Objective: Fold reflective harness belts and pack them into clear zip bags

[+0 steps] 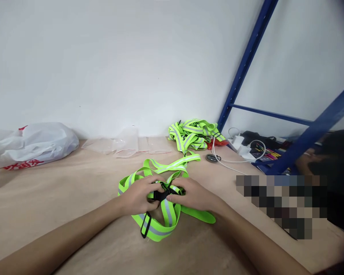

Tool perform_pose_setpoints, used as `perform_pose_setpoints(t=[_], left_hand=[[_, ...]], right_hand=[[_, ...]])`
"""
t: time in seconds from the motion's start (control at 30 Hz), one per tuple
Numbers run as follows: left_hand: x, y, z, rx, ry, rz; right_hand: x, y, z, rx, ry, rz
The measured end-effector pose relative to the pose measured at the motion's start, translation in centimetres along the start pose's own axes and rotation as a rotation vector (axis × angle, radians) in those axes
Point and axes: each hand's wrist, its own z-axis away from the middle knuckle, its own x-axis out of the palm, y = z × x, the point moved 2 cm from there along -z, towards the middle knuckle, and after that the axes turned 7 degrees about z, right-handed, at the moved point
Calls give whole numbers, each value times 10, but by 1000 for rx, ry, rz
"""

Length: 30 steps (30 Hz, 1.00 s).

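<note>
Neon-yellow webbing harness with grey reflective stripes [160,214] lies on the tan wooden tabletop [60,198], left hand [137,196] and right hand [193,196] both pinching its black plastic buckle [161,195]; twisted, overlapping straps risk snagging or a misaligned clip.

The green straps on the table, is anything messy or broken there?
Nothing looks broken. Both the left hand and right hand grip the black buckle of a looped green strap. A tangled strap pile sits heaped by the wall, and a white cable trails loosely across the table.
</note>
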Motion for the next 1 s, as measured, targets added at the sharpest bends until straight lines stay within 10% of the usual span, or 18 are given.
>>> perform_pose_setpoints(t=[0.37, 0.67, 1.0], left_hand=[[-19, -7, -5, -111, 110, 115], [-43, -26, 7, -204, 688, 290], [-59, -37, 5, -252, 303, -220]], right_hand=[[-19, 25, 2, 169, 11, -673], [-34, 70, 1, 409, 914, -810], [-23, 75, -5, 280, 662, -156]])
